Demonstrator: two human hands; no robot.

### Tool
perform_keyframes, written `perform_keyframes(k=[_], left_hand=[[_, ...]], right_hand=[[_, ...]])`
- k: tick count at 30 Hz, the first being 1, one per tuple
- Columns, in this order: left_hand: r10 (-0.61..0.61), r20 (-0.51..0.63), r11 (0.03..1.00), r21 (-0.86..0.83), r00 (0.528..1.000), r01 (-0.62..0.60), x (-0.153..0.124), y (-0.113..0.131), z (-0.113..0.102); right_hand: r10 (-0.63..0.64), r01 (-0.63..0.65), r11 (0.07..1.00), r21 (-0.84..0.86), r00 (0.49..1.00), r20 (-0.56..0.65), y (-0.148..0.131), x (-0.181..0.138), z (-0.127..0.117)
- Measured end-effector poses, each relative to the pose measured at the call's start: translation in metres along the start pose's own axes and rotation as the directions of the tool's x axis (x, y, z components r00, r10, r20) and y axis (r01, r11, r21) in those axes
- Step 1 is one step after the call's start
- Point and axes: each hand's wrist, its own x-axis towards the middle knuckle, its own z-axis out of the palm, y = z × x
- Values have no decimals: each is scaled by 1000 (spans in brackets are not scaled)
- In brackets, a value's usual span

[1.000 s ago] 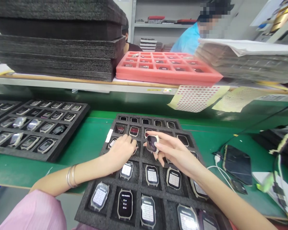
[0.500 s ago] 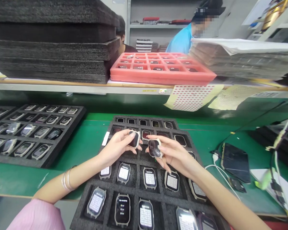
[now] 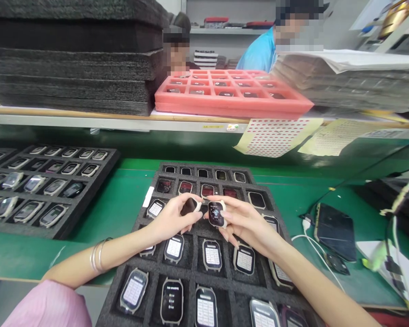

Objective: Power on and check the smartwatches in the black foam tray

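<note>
My left hand (image 3: 177, 214) is closed around a smartwatch body (image 3: 190, 206) without a strap, its dark screen tilted and partly covered by my fingers. Beside it, my right hand (image 3: 242, 217) grips a second smartwatch body (image 3: 216, 214), whose dark screen shows a small lit picture. Both are held just above a black foam tray (image 3: 194, 278) with square pockets. In its nearer rows lie watches with lit white screens, such as one watch (image 3: 212, 254) below my hands. Another watch (image 3: 172, 300) has white text on black. Watches in the far rows have dark or reddish screens.
More watches fill a second foam tray (image 3: 63, 229) on the left. Above the green bench, a shelf (image 3: 122, 122) carries stacked black foam (image 3: 71, 81), a pink foam tray (image 3: 225, 109) and a paper-topped stack (image 3: 344, 86). At right lie a black device (image 3: 336, 231) and cables. Two people are behind.
The right-hand watch's screen has gone from dark to showing a lit picture. My left hand has lowered slightly and turned its watch, so less of the screen shows.
</note>
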Motion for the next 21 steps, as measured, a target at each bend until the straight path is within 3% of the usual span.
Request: perform_keyframes(k=[6,13,21], left_hand=[[64,40,997,33,997,-65,-1,-5,2],[57,58,998,34,997,-59,-3,-5,3],[11,71,998,56,997,-15,-3,-3,1]], right_hand=[[-33,33,999,18,999,8,1,0,0],[-50,49,999,7,998,32,4,-1,-2],[-73,72,997,-39,997,-31,4,-1,0]])
